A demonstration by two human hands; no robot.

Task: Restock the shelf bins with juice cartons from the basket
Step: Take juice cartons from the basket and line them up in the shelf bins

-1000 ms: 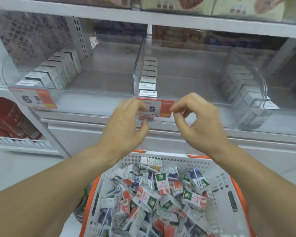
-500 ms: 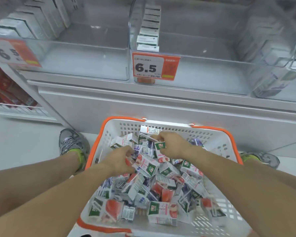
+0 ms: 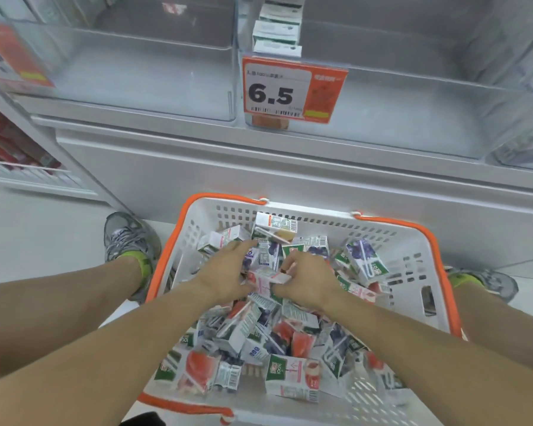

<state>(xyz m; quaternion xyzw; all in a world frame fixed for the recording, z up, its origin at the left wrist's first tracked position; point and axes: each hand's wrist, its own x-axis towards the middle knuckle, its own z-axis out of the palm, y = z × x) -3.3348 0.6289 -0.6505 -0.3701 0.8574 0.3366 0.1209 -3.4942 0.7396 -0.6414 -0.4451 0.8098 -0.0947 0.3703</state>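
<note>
Shelving fills the top of the view, and at its far left a red and white price card [image 3: 11,53] hangs on the front of a clear bin [image 3: 142,72]. Below that, at the left edge, a lower rack holds red packets [image 3: 3,142]. On the floor a grey shoe with a green collar [image 3: 130,244] stands just beside the left wall of the basket [image 3: 413,256], a white plastic one with an orange rim, set on the floor in front of the shelf base.

The basket holds a loose heap of juice cartons [image 3: 293,376], white with green, red and purple print, lying at all angles. The left hand [image 3: 225,272] reaches into the middle of the heap, back upward, its fingers stretched forward and slightly spread over the cartons; whether the thumb grips anything I cannot tell. Touching it on the right, a pink and white carton [image 3: 266,279] lies between the two hands. The right hand [image 3: 308,281] has its fingers curled round the right end of this carton and pinches it.

Above the hands, a price tag [image 3: 293,90] reading 6.5 is clipped to the front of the middle bin [image 3: 413,118], where a short row of cartons [image 3: 277,29] stands along its left wall. At the far right a second shoe [image 3: 486,282] shows beyond the basket, and another bin [image 3: 523,133] sits at the shelf's right edge, its contents blurred.
</note>
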